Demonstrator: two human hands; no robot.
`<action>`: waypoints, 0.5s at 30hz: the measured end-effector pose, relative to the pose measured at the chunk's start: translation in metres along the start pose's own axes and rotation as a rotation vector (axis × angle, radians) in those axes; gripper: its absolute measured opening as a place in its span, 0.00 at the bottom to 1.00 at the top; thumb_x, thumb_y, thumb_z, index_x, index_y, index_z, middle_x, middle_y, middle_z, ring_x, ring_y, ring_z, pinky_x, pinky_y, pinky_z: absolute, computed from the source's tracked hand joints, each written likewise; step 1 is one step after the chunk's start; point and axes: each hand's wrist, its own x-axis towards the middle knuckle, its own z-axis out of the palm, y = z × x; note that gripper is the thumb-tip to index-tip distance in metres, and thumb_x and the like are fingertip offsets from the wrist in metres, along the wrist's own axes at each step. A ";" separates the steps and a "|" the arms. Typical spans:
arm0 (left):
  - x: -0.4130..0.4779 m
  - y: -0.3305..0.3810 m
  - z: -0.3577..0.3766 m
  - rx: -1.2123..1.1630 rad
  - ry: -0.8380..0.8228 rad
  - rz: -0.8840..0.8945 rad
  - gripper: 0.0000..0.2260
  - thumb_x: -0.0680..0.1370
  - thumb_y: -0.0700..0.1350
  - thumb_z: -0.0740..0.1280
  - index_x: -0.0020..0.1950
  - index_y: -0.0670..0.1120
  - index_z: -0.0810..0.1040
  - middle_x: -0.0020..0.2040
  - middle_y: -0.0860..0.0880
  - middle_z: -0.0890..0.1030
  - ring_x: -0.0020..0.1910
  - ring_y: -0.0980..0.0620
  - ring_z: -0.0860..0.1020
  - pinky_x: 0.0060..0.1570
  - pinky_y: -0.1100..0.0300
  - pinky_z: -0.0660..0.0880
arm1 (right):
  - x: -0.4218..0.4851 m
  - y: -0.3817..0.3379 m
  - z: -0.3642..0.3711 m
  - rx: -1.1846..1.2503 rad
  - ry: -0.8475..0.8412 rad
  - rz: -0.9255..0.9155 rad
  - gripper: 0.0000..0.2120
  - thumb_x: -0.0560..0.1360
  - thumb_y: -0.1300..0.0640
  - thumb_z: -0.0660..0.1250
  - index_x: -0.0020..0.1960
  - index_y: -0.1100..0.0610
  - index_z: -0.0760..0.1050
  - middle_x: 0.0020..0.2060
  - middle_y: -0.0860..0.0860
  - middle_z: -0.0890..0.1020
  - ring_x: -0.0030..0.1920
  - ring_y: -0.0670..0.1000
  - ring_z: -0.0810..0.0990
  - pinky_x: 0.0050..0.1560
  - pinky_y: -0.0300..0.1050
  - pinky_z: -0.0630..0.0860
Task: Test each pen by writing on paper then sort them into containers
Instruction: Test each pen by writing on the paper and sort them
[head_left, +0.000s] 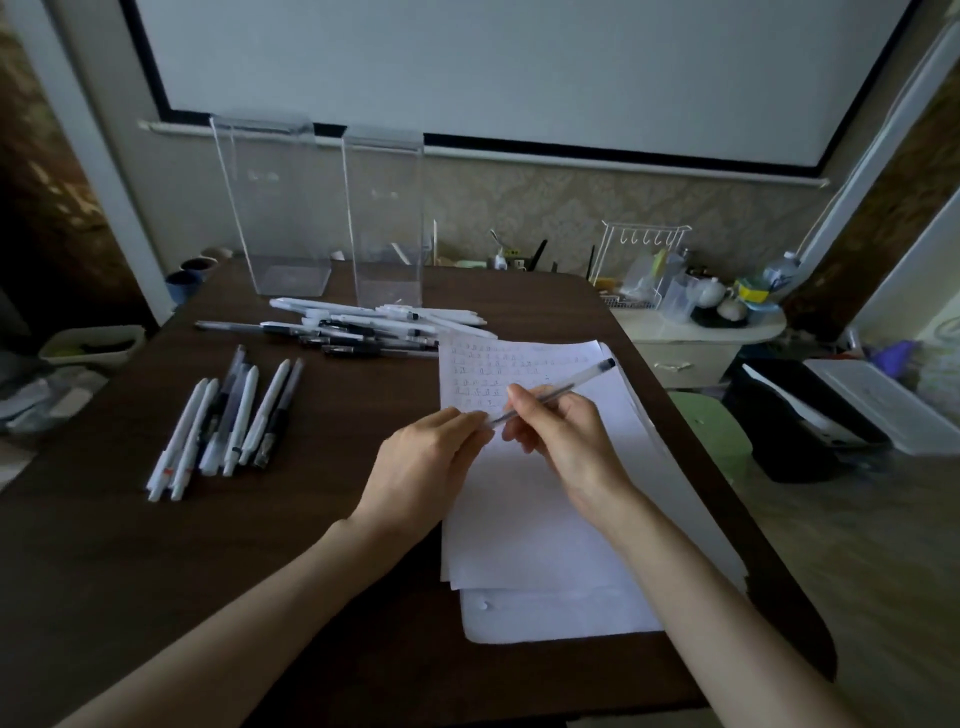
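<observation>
My right hand (563, 434) grips a clear pen (569, 387) above the white paper (535, 499); the pen's dark end points up and to the right. My left hand (431, 462) pinches the pen's lower end, just over the paper's left part. Rows of small written marks cover the top of the sheet. A pile of white and black pens (363, 327) lies behind the paper. A second group of pens (228, 421) lies in a row at the left. Two tall clear containers (275, 208) (387, 218) stand at the back of the table.
The dark wooden table (156, 545) ends close to the right of the paper. Small cups (189, 275) sit at its back left corner. A white side cabinet with a wire rack (644, 260) and bottles stands to the right, with a green stool (711, 421) below it.
</observation>
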 end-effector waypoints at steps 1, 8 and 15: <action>-0.002 -0.005 -0.007 0.040 0.016 -0.041 0.11 0.78 0.48 0.62 0.52 0.45 0.81 0.38 0.50 0.78 0.32 0.51 0.76 0.26 0.57 0.72 | 0.004 -0.001 0.007 -0.033 -0.007 0.020 0.13 0.77 0.54 0.65 0.39 0.62 0.77 0.29 0.51 0.81 0.30 0.45 0.75 0.33 0.36 0.71; -0.029 -0.061 -0.086 0.346 0.122 -0.390 0.05 0.77 0.43 0.65 0.41 0.47 0.79 0.37 0.51 0.78 0.36 0.52 0.76 0.35 0.57 0.74 | 0.058 -0.009 0.059 -0.385 -0.037 -0.059 0.15 0.78 0.48 0.61 0.51 0.60 0.75 0.38 0.50 0.81 0.39 0.42 0.78 0.43 0.37 0.72; -0.044 -0.069 -0.092 0.611 0.006 -0.551 0.08 0.72 0.51 0.68 0.41 0.47 0.79 0.46 0.47 0.76 0.46 0.48 0.74 0.44 0.54 0.69 | 0.107 0.013 0.098 -0.897 -0.065 -0.316 0.05 0.76 0.62 0.63 0.47 0.60 0.77 0.46 0.54 0.79 0.50 0.53 0.76 0.52 0.49 0.76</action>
